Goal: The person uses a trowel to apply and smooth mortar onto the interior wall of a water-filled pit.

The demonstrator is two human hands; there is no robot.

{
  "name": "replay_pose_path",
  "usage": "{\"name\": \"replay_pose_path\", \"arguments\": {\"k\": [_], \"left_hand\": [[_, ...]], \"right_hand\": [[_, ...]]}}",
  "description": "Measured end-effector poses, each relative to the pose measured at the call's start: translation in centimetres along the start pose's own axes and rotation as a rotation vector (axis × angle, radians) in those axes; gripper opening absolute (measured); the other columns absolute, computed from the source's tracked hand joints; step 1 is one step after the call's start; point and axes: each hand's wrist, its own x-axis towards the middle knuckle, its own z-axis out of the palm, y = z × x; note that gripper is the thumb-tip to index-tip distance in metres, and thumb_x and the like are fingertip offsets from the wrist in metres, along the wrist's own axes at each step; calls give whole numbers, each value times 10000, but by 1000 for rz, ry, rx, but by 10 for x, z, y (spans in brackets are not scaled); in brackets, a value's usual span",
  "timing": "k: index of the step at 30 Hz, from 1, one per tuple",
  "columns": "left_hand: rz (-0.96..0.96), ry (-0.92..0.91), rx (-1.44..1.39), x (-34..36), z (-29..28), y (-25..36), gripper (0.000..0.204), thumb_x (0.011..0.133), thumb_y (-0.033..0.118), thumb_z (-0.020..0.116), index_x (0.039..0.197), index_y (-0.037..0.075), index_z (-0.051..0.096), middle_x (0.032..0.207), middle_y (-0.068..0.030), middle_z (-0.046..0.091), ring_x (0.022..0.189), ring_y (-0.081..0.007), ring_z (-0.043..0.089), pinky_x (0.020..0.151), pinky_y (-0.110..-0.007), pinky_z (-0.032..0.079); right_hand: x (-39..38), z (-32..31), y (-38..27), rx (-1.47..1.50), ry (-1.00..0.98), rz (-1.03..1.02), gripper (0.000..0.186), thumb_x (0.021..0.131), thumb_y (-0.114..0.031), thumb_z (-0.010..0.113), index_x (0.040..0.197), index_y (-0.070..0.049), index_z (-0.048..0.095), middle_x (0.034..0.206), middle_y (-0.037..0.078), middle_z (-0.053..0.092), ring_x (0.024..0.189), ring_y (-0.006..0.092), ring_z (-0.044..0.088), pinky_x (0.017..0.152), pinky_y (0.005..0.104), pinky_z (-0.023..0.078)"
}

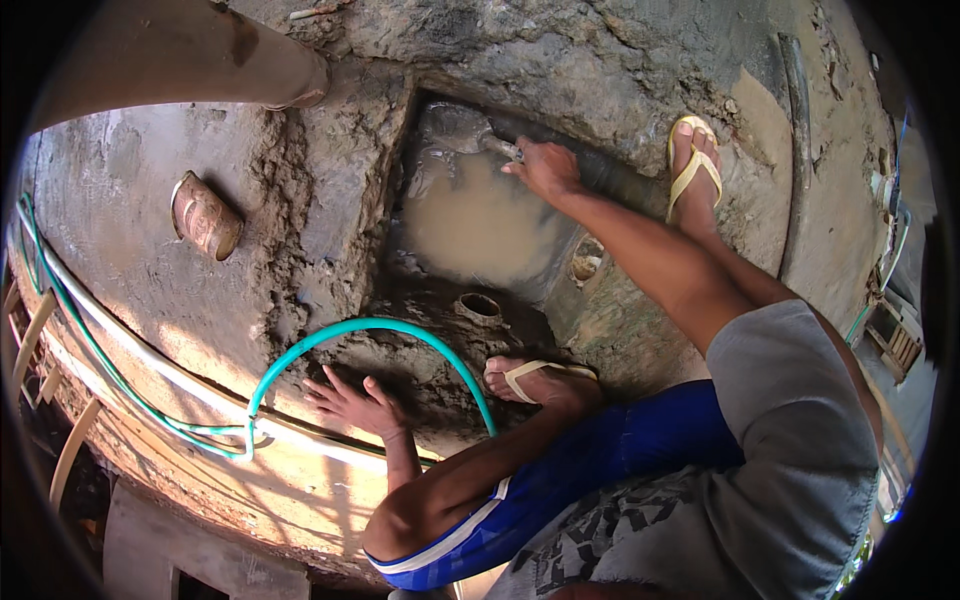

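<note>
My right hand [548, 170] is closed around the handle of a trowel [456, 128]. The trowel's wet grey blade lies in the far left part of a square pit, at the edge of the brown muddy water [485, 225]. My left hand [355, 403] is open, its fingers spread over the rough ground left of the pit's near side. It holds nothing, and a teal hose [350, 326] arches just beyond it. Whether the palm presses on the ground, I cannot tell.
Two round pipe mouths [480, 307] sit at the pit's near side. My sandalled feet [540, 382] stand near and right of it. A thick pipe [190, 60] enters at upper left, above a short brown pipe piece [207, 216]. A white pipe [160, 360] runs along the left.
</note>
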Motion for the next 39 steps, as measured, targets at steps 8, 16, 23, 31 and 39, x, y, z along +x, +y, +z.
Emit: {"name": "replay_pose_path", "arguments": {"k": [8, 16, 23, 31, 39], "left_hand": [[34, 76, 26, 0, 3, -7, 864, 964, 752, 191, 1557, 147, 358, 1656, -188, 178, 1502, -482, 140, 1188, -657, 107], [24, 54, -21, 3, 1, 1, 884, 955, 766, 190, 1552, 137, 363, 1649, -199, 192, 1495, -489, 152, 1180, -668, 103], [20, 31, 7, 3, -3, -2, 855, 966, 745, 216, 1552, 140, 366, 1652, -199, 182, 1505, -479, 131, 1176, -676, 93], [5, 19, 15, 0, -3, -1, 856, 966, 744, 229, 1545, 131, 377, 1648, -204, 189, 1504, -488, 125, 1176, -674, 96], [12, -11, 15, 2, -4, 3, 872, 957, 759, 225, 1541, 130, 383, 1649, -211, 179, 1505, -489, 116, 1181, -669, 85]], "right_hand": [[-66, -118, -23, 121, -167, -83, 575, 810, -498, 767, 1109, -27, 629, 829, 210, 691, 863, 419, 679, 758, 506, 521], [-81, -295, 54, 811, 32, 136, 249, 898, -269, 764, 886, -97, 585, 706, -36, 559, 572, 36, 520, 516, 225, 443], [-92, -279, 35, 584, 2, 67, 220, 924, -228, 740, 937, -80, 579, 650, -73, 527, 500, 30, 438, 432, 222, 323], [-86, -14, 2, -55, -544, -121, 472, 877, -366, 666, 1174, -2, 615, 1036, 259, 676, 1018, 426, 657, 901, 505, 513], [-36, 74, 27, -138, -402, -251, 408, 839, -335, 676, 1128, -51, 627, 1024, 236, 689, 1004, 430, 660, 878, 537, 515]]}}
